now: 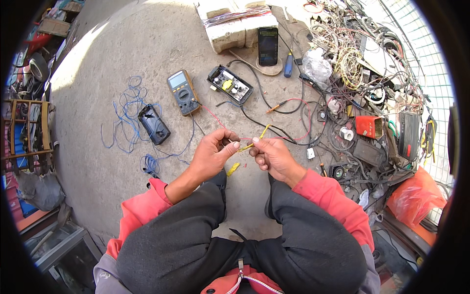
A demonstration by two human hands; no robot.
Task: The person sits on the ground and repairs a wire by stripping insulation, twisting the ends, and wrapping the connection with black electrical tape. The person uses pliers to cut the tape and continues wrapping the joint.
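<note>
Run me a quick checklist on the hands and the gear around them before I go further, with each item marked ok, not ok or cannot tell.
1. Right hand has a pinch grip on the yellow strip: ok.
2. Left hand grips the strip too: cannot tell; its thumb tip is at the strip, but the contact is unclear.
3. All yellow material off the floor: not ok; a yellow scrap lies below the hands.
4. Circuit board uncovered in its case: ok.
5. Multimeter reading legible: cannot tell; the display is too small.
6. Blue-handled screwdriver away from both hands: ok.
</note>
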